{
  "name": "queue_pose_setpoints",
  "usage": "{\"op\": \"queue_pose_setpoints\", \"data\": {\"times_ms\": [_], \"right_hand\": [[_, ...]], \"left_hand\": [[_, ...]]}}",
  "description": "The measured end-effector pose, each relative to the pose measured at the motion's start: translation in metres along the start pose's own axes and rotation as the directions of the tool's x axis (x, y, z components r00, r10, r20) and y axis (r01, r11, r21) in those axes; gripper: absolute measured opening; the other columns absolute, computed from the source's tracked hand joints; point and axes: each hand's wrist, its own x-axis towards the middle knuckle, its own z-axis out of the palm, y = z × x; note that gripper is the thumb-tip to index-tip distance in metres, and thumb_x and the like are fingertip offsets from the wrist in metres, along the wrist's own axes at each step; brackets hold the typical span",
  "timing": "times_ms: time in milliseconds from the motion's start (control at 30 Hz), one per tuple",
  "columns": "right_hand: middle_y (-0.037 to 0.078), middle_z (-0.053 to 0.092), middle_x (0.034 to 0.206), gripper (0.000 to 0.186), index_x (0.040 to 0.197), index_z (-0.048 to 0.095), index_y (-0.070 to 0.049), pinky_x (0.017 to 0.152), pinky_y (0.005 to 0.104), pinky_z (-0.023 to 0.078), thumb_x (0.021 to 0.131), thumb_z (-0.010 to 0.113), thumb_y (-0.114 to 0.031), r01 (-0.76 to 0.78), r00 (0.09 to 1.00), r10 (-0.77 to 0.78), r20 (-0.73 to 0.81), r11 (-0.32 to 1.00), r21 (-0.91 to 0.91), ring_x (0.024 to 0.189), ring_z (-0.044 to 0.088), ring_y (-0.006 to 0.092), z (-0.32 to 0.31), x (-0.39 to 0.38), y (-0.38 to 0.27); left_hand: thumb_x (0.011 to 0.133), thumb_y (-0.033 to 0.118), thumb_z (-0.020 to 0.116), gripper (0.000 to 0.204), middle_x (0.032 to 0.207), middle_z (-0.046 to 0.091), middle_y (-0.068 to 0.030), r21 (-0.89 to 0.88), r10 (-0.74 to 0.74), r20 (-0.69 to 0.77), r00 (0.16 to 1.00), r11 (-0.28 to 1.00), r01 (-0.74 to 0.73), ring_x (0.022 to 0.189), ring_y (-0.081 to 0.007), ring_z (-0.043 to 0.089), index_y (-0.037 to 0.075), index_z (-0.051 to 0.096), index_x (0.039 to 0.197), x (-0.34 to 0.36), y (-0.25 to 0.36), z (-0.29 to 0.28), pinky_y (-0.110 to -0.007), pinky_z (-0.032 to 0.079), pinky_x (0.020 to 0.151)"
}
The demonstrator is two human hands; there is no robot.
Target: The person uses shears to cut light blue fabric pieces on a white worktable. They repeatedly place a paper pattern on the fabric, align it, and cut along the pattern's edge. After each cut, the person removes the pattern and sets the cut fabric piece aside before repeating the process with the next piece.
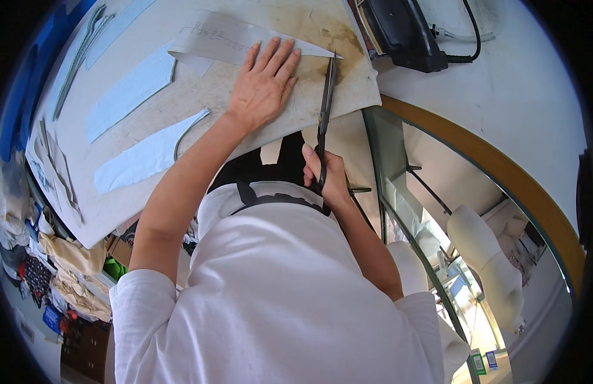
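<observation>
While the left hand (261,93) lay palm down on the white paper (220,40), its grip was open, with the fingers stretched out toward the far side and closed on nothing. The paper, long and tapering to a point at its right end, rested on the pale counter (197,99), and some handwriting showed on it. The right hand (333,176) held the black scissors (324,115) just off the near edge of the counter, its grip curled shut around the handles. Their blades pointed away from the body and reached over the edge, with the tips at the sharp end of the paper; whether they touched it I could not tell. The blades looked close together.

Two light blue cloth pieces lay left of the paper: the near piece (149,153) just beside the left forearm, the far piece (133,93) a little beyond it. Further up to the left were a stack (79,61) of narrow strips and another blue strip (120,32). A brown stain (319,22) marked the counter near the paper's tip. To the right, a black machine (405,32) with a cord (477,38) stood on a white surface (520,96)
</observation>
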Motion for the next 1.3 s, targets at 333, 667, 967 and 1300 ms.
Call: {"op": "queue_pose_setpoints", "data": {"times_ms": [333,667,967,1300], "right_hand": [[0.002,0.053,0.056,0.054,0.068,0.053,-0.005,0.046,0.0274,0.041,0.092,0.068,-0.051,0.061,0.993,-0.067,-0.093,0.996,-0.064,0.047,0.053,0.012,0.013,-0.001,0.001],[0.001,0.052,0.051,0.048,0.063,0.053,-0.006,0.041,0.0258,0.038,0.093,0.07,-0.04,0.155,0.987,-0.157,0.022,0.925,-0.347,0.043,0.052,0.0098,-0.025,-0.01,-0.015],[0.0,0.051,0.051,0.049,0.062,0.052,-0.006,0.042,0.0256,0.039,0.091,0.072,-0.039,0.035,0.989,0.007,0.151,0.961,-0.273,0.043,0.051,0.0094,-0.029,-0.012,-0.036],[0.003,0.055,0.05,0.04,0.064,0.059,-0.001,0.042,0.0282,0.041,0.081,0.084,-0.028,0.118,0.969,-0.003,0.246,0.883,-0.454,0.043,0.054,0.0116,-0.046,-0.019,-0.026]], "left_hand": [[0.098,0.028,0.053,0.053,0.156,0.037,-0.0095,-0.036,-0.015,0.02,1.0,0.999,0.016,0.146,-0.0287,0.03,0.01,0.044,0.147,-0.001,0.0,-0.004,-0.048,0.02,0.12],[0.093,0.026,0.07,0.035,0.097,0.065,-0.0146,-0.781,-0.792,0.428,0.435,-0.082,0.62,0.078,-0.0244,0.063,-0.004,0.062,0.11,-0.029,-0.039,-0.081,-0.036,0.051,0.064],[0.088,0.018,0.07,0.03,0.103,0.068,-0.0149,-0.85,-0.777,0.208,0.594,0.157,0.502,0.083,-0.0256,0.064,-0.003,0.064,0.109,0.064,-0.108,-0.059,-0.037,0.052,0.069],[0.075,0.008,0.079,0.041,0.095,0.07,-0.0111,-0.727,-0.608,0.211,0.765,0.426,0.539,0.082,-0.0216,0.066,-0.008,0.066,0.11,0.1,-0.165,-0.049,-0.036,0.056,0.075]]}}
